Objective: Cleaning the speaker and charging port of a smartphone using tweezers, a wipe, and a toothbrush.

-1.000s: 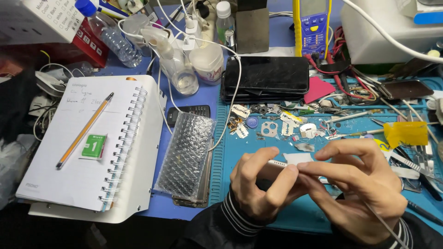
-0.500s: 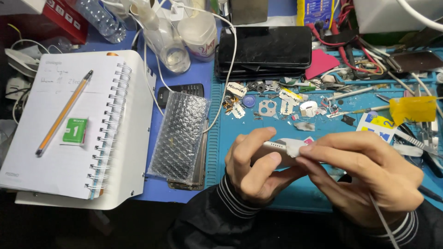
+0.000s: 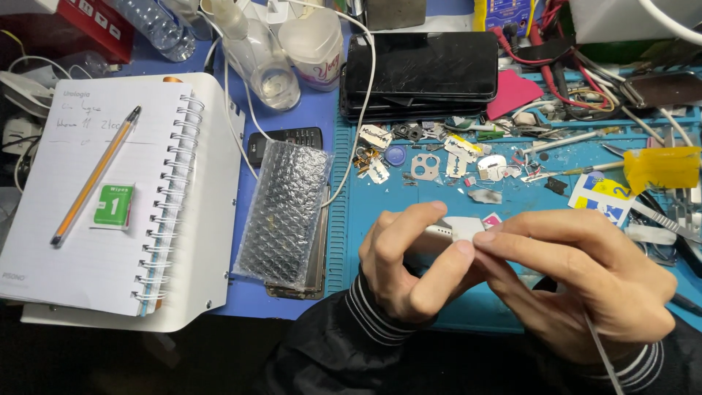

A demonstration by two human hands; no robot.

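Observation:
My left hand [image 3: 409, 263] and my right hand [image 3: 585, 281] meet over the teal work mat [image 3: 409, 197], both pinching a small white plug-like piece [image 3: 457, 230]. A thin white cable [image 3: 603, 351] runs from under my right hand down toward me. The fingers hide most of the white piece. Both wrists show dark sleeves with striped cuffs.
A spiral notebook [image 3: 88, 205] with a pencil [image 3: 95, 175] and a green wipe sachet [image 3: 113, 205] lies at left. A bubble-wrap pouch [image 3: 285, 212] sits beside it. Stacked dark phones [image 3: 420, 69], small metal parts [image 3: 439, 157], a yellow tape piece [image 3: 662, 168], bottles [image 3: 267, 58] and tools crowd the back.
The view has shifted so the desk appears lower and nearer. My hands have stayed together on the white piece, with the fingers closing a little tighter around it.

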